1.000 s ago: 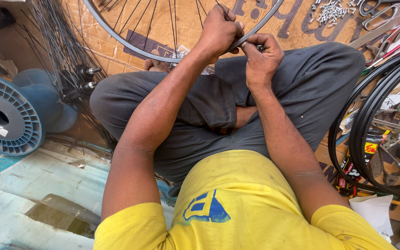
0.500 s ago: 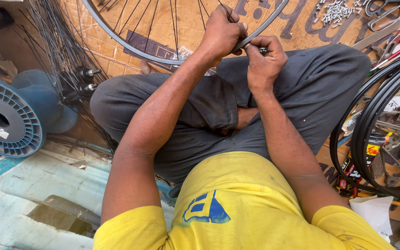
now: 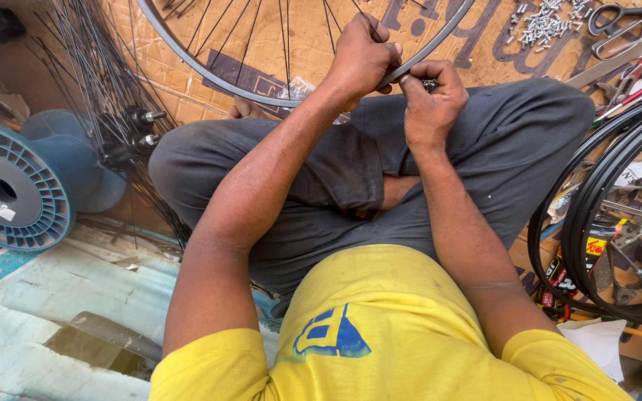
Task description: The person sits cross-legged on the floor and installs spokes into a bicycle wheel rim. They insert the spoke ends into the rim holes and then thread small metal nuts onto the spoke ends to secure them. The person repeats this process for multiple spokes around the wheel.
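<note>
Grey metal bicycle wheel rim [image 3: 209, 70], thin and curved, with many dark spokes [image 3: 250, 30] running up from it. Resting over the lap, on brown cardboard [image 3: 187, 96]. Left hand [image 3: 362, 56] wrapped tight around the rim's edge. Right hand [image 3: 432, 100] just beside it, pinching something small and shiny against the rim. More black rims [image 3: 596, 223] stacked on the right. Blue plastic spool [image 3: 13, 189] on the left.

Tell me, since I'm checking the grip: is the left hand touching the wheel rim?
Touching. The head view shows the left hand wrapped over the wheel rim, its fingers curled around the metal edge, with the right hand just beside it.
</note>
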